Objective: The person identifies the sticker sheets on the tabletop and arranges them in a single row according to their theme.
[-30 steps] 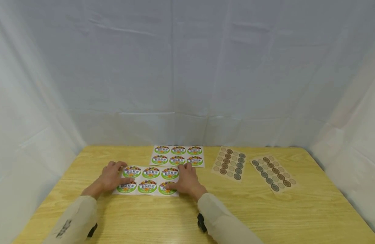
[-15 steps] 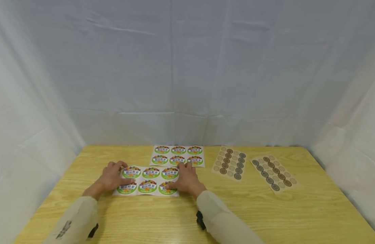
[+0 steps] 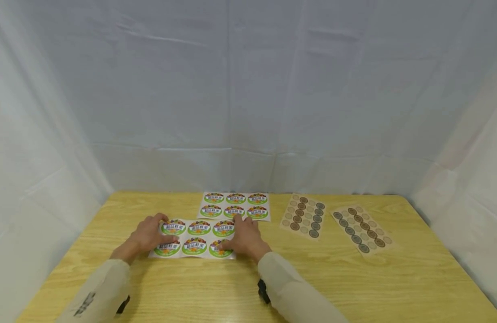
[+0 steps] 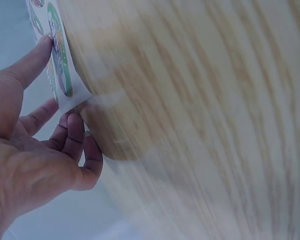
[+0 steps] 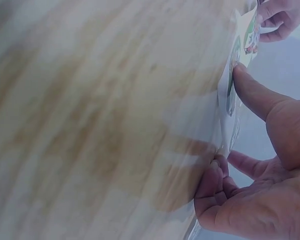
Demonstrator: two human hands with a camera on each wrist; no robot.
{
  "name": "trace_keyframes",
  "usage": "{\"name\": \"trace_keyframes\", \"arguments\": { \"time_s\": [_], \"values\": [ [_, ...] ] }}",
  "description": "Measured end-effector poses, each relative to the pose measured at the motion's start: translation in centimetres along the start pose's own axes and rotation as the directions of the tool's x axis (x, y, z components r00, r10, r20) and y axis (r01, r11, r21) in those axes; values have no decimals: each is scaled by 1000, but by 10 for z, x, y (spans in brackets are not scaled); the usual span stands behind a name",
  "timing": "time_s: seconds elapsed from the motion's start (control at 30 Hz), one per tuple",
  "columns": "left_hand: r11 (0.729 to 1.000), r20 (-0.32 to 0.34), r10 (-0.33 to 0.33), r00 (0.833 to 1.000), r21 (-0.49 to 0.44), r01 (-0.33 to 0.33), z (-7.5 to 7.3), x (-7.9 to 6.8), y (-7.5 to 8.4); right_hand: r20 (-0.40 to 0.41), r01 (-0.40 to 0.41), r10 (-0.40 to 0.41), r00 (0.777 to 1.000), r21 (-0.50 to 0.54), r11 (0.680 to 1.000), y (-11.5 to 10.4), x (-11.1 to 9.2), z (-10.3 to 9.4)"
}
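White, the six-label sticker sheet (image 3: 194, 238) lies low, left of centre in the head view; the left hand (image 3: 149, 234) and right hand (image 3: 246, 236) pinch its opposite ends, thumbs on its face, curled fingers at the edges.

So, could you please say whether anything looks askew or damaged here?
The rightmost round-sticker sheet and its neighbour look askew, slanting opposite ways, whereas the near oval-sticker sheet runs roughly parallel to the back edge of the table. No damage stands out.
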State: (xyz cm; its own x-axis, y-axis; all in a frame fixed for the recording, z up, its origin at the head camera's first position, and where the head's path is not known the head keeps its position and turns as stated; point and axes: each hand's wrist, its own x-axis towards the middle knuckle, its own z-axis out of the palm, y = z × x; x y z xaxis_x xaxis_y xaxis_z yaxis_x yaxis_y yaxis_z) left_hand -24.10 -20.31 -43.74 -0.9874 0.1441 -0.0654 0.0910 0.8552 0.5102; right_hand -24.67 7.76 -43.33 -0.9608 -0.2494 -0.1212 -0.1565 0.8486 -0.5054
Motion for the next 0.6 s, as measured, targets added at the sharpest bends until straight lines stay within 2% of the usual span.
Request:
{"name": "trace_keyframes", "arguments": {
  "time_s": [0.27, 0.6],
  "values": [
    [998, 11, -53, 999, 44, 52, -1, -3, 6, 9, -22, 22, 1000, 17, 1000, -4, -1, -1],
    [999, -23, -26, 999, 23, 27, 2, -8, 9, -35, 35, -35, 999, 20, 999, -1, -4, 3]
  ]
}}
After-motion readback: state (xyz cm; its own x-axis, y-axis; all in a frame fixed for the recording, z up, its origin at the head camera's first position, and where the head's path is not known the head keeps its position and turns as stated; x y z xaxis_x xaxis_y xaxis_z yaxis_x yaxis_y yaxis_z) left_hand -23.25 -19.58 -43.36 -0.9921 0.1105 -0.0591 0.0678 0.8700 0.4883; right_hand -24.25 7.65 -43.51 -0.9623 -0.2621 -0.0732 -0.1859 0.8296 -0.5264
